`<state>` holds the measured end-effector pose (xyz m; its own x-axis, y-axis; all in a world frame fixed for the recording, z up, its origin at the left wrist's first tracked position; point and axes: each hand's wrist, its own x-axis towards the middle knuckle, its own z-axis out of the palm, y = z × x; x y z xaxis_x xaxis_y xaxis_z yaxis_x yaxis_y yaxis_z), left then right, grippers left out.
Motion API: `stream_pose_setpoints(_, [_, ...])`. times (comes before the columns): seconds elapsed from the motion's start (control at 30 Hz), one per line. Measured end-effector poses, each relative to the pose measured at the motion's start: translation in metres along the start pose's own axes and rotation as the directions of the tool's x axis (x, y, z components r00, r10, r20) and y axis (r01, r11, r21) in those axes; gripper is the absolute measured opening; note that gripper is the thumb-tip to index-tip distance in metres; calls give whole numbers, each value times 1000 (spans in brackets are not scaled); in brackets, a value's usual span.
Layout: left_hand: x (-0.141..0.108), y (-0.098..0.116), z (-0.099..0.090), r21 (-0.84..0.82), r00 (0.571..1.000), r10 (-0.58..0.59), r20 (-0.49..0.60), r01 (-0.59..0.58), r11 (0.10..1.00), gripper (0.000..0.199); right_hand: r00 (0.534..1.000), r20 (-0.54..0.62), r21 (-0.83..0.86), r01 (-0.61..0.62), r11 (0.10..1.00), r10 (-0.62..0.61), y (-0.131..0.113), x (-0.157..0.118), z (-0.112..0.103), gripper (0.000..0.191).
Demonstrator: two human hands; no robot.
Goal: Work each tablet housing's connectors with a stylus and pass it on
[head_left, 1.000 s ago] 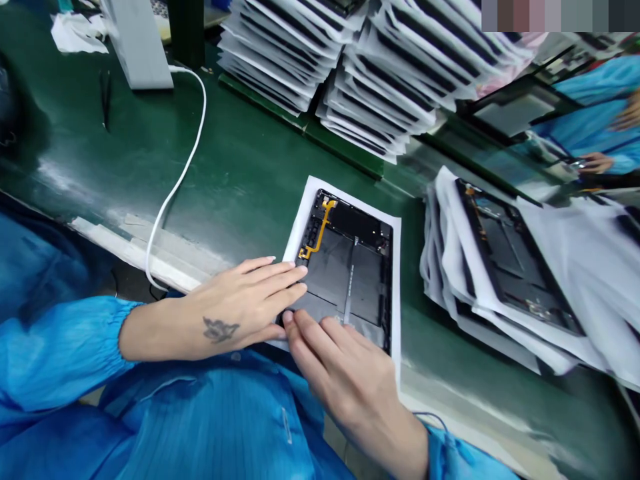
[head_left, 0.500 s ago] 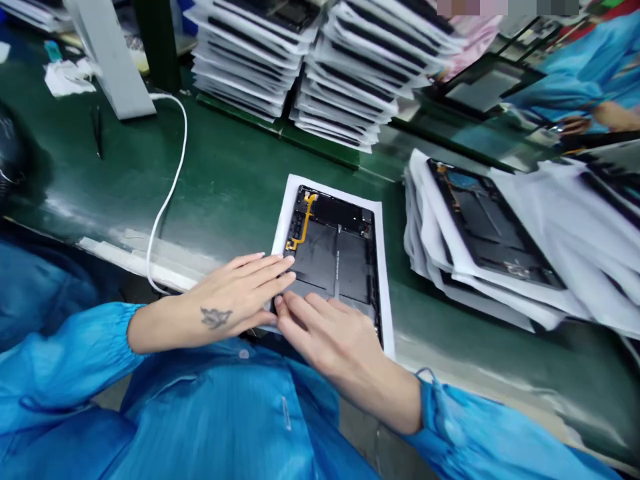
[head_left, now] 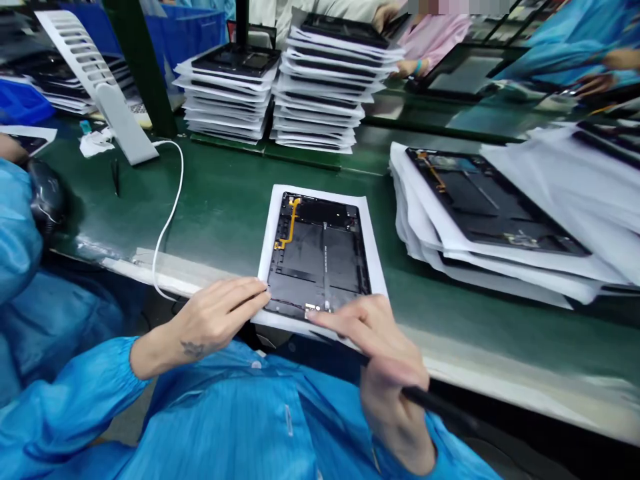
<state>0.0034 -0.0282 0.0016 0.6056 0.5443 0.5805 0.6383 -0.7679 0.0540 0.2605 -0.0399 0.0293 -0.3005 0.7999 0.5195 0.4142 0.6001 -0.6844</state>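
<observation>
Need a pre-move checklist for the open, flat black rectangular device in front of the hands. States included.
1. Black device flat on its white paper sheet: ok.
2. Left hand, fingertips at the device's lower-left corner: ok.
3. Right hand, index fingertip at the lower edge; pressing firmly: cannot tell.
4. Orange ribbon cable, uncovered by hands: ok; ends fully seated: cannot tell.
5. Thin white cord, clear of the device: ok.
</observation>
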Motion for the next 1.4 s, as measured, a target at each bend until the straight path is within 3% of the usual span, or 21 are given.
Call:
stream_pose_setpoints(0.07, [3,0,1,34,999,51,-7,-51,998,29,998,-19,5,63,998,-63,5,-4,7,52])
stream_pose_setpoints(0.17, [6,0,2,62,994,107,-11,-106,992,30,990,-53,22,129,991,-128,11,-6,16,8])
stream_pose_setpoints(0.53, [1,3,8,-30,1000,11,-17,-11,999,32,945,-13,-337,304,891,-327,20,-10,36,25])
stream_pose_setpoints(0.67, [3,6,7,-25,1000,-29,13,29,999,34,951,-47,-364,269,892,-306,19,-26,30,37])
stream_pose_setpoints(0.8, [7,11,8,43,1000,13,11,-13,999,31,969,-76,-298,204,933,-236,16,-33,16,41])
stream_pose_setpoints(0.93, [13,19,8,132,999,13,32,-17,991,30,997,-10,-80,73,994,-74,11,-10,11,28])
stream_pose_setpoints(1.1, [17,25,7,207,992,2,122,-27,978,32,994,76,118,-83,990,75,10,24,25,15])
stream_pose_setpoints(1.4, [14,25,11,214,994,2,109,-25,977,30,988,150,131,-50,990,30,12,29,27,16])
